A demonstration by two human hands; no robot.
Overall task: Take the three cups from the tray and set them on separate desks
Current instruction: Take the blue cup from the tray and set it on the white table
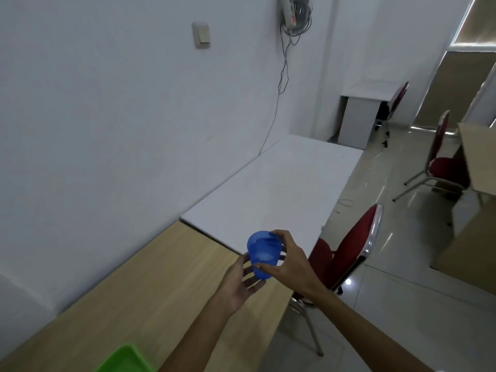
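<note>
A translucent blue cup (262, 254) is held upright in the air above the far end of the wooden desk (150, 288), close to where the white desk (281, 183) begins. My right hand (288, 260) grips its rim and side from the right. My left hand (239, 284) cups it from below and the left, fingers touching its base. A corner of the green tray (126, 361) shows at the bottom edge; its contents are out of view.
A red chair (346, 253) stands tucked at the white desk's near right corner. Another red chair (440, 162) and a beige desk (477, 157) are at the right. A small white desk (367, 108) stands in the far corner. A cable hangs down the wall.
</note>
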